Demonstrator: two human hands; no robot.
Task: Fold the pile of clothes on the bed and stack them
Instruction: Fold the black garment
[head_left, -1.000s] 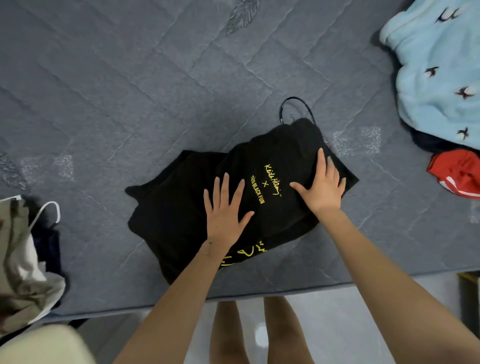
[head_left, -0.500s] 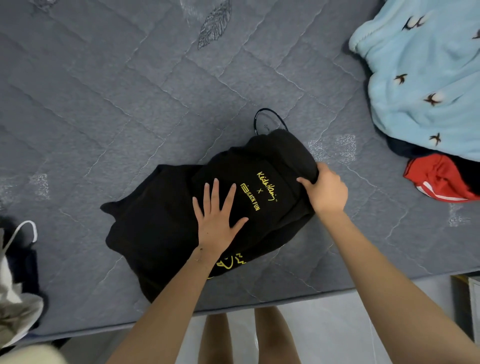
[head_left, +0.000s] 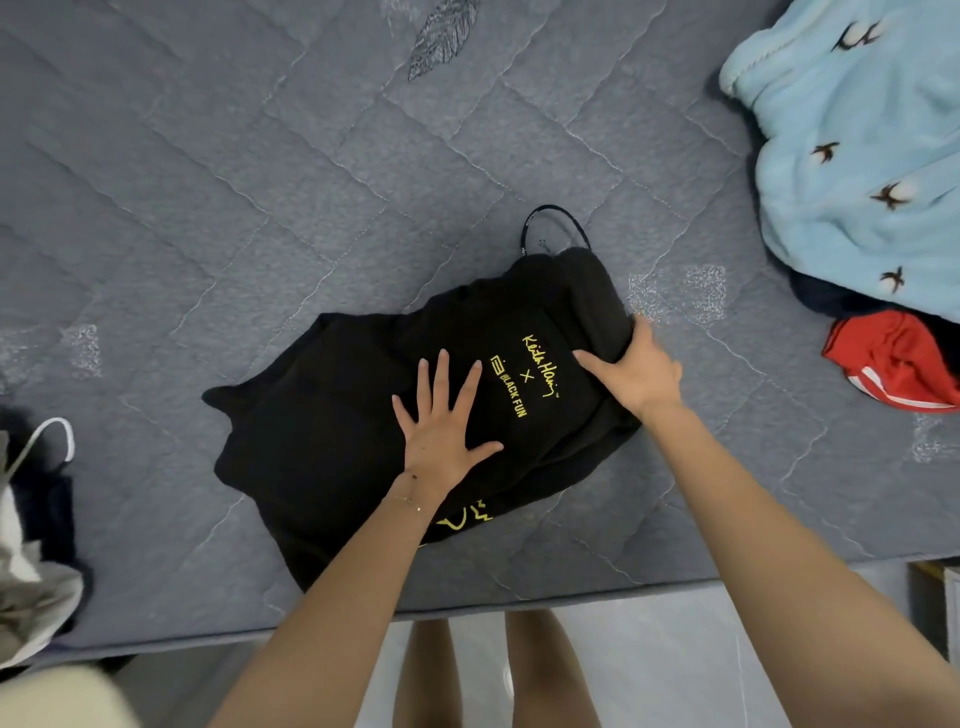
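Observation:
A black garment with yellow lettering lies partly folded on the grey quilted bed, near its front edge. A thin black cord loops out from the garment's far end. My left hand presses flat on the middle of the garment, fingers spread. My right hand grips the garment's right edge, thumb on top and fingers curled under the fabric.
A light blue fleece with dark bird prints is heaped at the right, over a dark item and a red garment with white stripes. More clothes, white and dark, lie at the left edge. Floor and bare legs show below the bed's edge.
My right hand went from lying flat on the garment to gripping its right edge. The left hand stays pressed on the middle. The view shifted slightly.

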